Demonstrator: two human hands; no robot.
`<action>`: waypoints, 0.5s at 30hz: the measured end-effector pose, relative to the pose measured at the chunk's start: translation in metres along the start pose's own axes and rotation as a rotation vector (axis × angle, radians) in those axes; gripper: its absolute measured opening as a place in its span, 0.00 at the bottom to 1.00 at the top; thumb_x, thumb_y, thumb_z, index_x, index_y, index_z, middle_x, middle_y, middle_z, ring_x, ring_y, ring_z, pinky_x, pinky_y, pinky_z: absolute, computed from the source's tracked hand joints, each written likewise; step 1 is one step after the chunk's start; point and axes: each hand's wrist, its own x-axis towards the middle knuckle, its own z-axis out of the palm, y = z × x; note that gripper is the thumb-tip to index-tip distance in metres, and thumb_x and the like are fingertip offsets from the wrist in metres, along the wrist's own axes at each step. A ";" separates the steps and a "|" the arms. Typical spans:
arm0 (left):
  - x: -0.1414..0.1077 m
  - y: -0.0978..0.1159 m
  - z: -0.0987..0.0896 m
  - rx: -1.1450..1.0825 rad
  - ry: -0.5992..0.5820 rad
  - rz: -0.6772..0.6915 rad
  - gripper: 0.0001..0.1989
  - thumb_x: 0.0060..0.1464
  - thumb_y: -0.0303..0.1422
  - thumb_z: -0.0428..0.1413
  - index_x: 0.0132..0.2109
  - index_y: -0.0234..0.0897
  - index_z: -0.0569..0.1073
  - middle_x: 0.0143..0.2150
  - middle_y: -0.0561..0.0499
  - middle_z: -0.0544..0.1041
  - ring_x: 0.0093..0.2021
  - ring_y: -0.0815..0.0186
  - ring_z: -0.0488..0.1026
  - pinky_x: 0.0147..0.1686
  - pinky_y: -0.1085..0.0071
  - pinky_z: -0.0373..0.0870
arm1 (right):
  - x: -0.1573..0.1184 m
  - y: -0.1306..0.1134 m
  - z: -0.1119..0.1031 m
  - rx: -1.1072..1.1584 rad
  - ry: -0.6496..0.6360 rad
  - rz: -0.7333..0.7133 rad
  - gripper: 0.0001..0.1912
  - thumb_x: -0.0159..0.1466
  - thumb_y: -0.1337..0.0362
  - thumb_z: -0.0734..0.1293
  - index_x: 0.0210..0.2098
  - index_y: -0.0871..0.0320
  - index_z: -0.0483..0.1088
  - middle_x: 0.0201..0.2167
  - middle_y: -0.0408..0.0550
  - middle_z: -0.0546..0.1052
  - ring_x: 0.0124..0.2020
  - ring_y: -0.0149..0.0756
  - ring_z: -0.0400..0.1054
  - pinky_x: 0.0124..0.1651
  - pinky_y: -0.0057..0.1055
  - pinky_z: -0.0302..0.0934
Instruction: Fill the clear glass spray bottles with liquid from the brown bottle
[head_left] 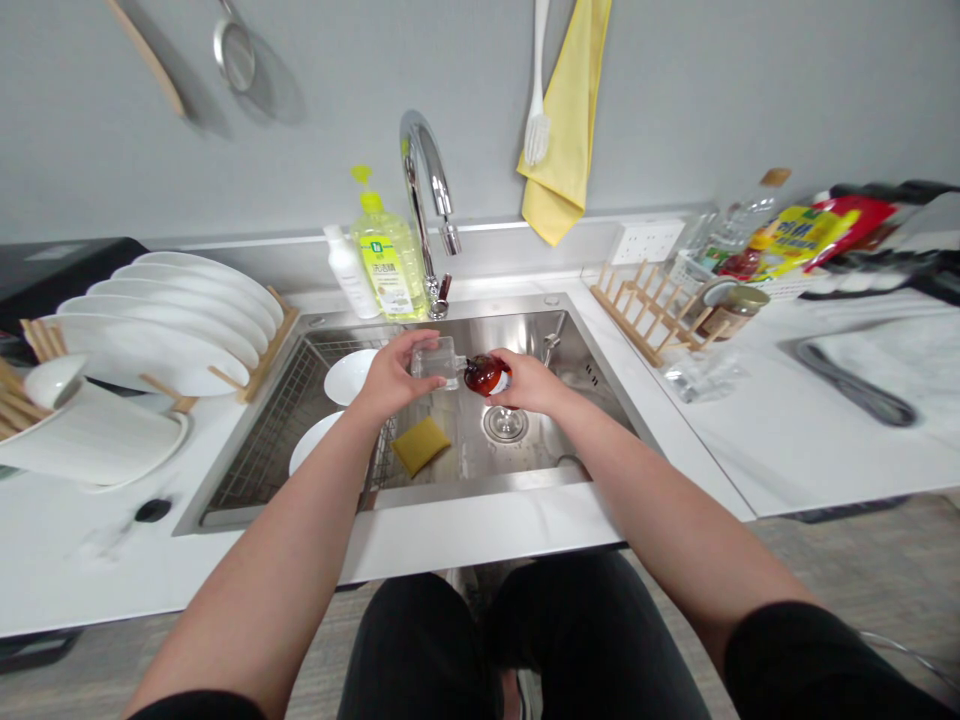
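Observation:
Above the steel sink [540, 330], my left hand [394, 375] is closed around a small clear square container [435, 360]. My right hand [521, 380] grips a bottle of dark reddish-brown liquid [484, 375], which is tipped with its neck pointing left. Its narrow end is close to the clear container's right side; I cannot tell if they touch. Below them are the round drain [505, 424] and a yellow sponge [421, 445]. Two white bowls [349, 376] sit in the wire rack on the sink's left side.
Behind the sink stand a curved faucet [429, 190], a yellow-green dish soap bottle [390, 260] and a white bottle [350, 272]. White plates [150, 350] fill a rack at left, near a white utensil holder [105, 440]. A wooden rack [645, 310] and jars [735, 310] stand right.

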 end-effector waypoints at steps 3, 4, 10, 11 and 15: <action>0.000 -0.001 0.000 0.009 -0.002 0.004 0.42 0.39 0.36 0.82 0.63 0.40 0.82 0.61 0.40 0.83 0.63 0.44 0.82 0.73 0.39 0.73 | 0.001 -0.001 -0.001 -0.004 -0.026 0.009 0.42 0.52 0.62 0.89 0.63 0.54 0.77 0.55 0.50 0.87 0.53 0.51 0.83 0.59 0.41 0.72; 0.000 -0.001 0.000 0.010 0.000 0.005 0.42 0.39 0.37 0.82 0.63 0.40 0.82 0.61 0.40 0.83 0.63 0.44 0.82 0.73 0.39 0.73 | 0.001 -0.001 -0.002 -0.005 -0.033 0.012 0.41 0.52 0.62 0.89 0.63 0.54 0.77 0.55 0.50 0.87 0.53 0.51 0.83 0.59 0.41 0.72; 0.000 -0.003 -0.001 -0.002 -0.006 0.014 0.41 0.39 0.37 0.82 0.62 0.41 0.82 0.62 0.40 0.83 0.63 0.44 0.83 0.73 0.39 0.74 | 0.000 -0.003 -0.002 -0.017 -0.029 0.031 0.42 0.52 0.62 0.89 0.64 0.54 0.77 0.56 0.50 0.87 0.54 0.51 0.83 0.59 0.41 0.72; 0.000 -0.003 -0.001 -0.002 -0.007 0.017 0.41 0.39 0.37 0.82 0.62 0.41 0.82 0.62 0.40 0.83 0.63 0.44 0.83 0.73 0.39 0.74 | 0.000 -0.003 -0.002 -0.016 -0.030 0.031 0.43 0.52 0.62 0.89 0.64 0.53 0.77 0.56 0.50 0.87 0.54 0.51 0.83 0.60 0.41 0.72; 0.000 -0.005 -0.001 0.010 -0.015 0.038 0.41 0.40 0.37 0.81 0.63 0.40 0.81 0.62 0.39 0.82 0.63 0.44 0.83 0.73 0.39 0.74 | 0.000 -0.003 -0.003 -0.015 -0.043 0.023 0.43 0.52 0.63 0.89 0.65 0.53 0.77 0.57 0.50 0.87 0.55 0.52 0.83 0.62 0.43 0.71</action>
